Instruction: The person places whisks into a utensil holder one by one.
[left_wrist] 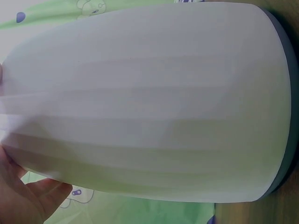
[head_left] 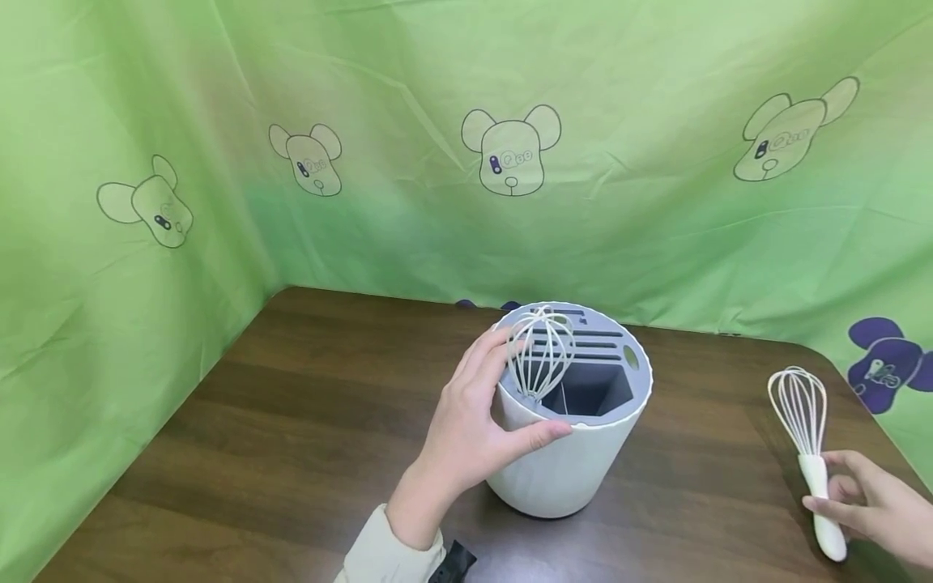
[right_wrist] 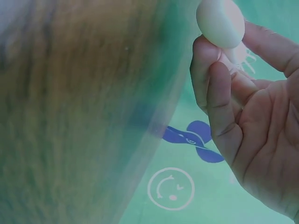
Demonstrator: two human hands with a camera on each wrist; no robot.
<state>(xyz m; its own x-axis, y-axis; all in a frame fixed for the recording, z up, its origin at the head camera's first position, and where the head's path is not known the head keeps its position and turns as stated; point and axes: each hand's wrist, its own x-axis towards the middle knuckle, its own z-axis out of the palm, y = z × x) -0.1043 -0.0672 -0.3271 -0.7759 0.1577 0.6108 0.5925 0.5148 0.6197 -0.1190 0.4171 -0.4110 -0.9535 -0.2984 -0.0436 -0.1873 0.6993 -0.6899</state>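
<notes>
A white round utensil holder (head_left: 557, 465) with a grey slotted top stands on the table. My left hand (head_left: 470, 433) grips its upper left side, thumb along the front rim and fingers around the back. Out of the holder's open compartment rises one whisk (head_left: 541, 356), wire loops up, its handle hidden inside. Far to the right, my right hand (head_left: 871, 502) pinches the white handle of a second whisk (head_left: 811, 470), loops pointing away from me. The right wrist view shows the rounded handle end (right_wrist: 220, 23) between thumb and fingers. The holder's ribbed wall (left_wrist: 154, 102) fills the left wrist view.
The brown wooden table (head_left: 255, 421) has rounded far corners. Behind it and along the left side hangs a green curtain (head_left: 408, 162) with printed bear heads. Narrow slots and a small oval hole (head_left: 631, 357) lie in the holder's top.
</notes>
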